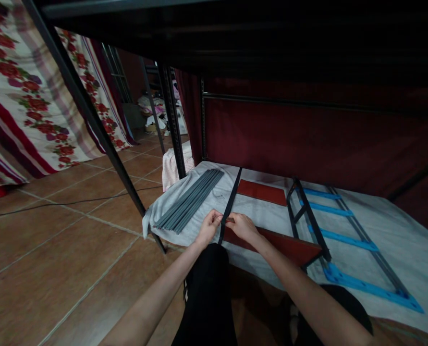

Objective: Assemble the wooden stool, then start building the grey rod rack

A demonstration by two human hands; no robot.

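Though near the left hand (210, 227), grey rods (190, 202) apart from black bar (232, 193).

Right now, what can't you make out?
Head view: any small part against the long narrow black bar, hidden by left hand and right hand.
Head view: individual items in the distant multicoloured heap, too small.
Head view: white fabric with red flowers, cut off by left edge.

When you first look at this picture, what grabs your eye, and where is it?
Probably the bright blue frame first, lying on the pale cloth at right. Next, the flowered fabric hanging at far left. In the middle, the left hand and right hand meet at a dark bar, beside grey rods.
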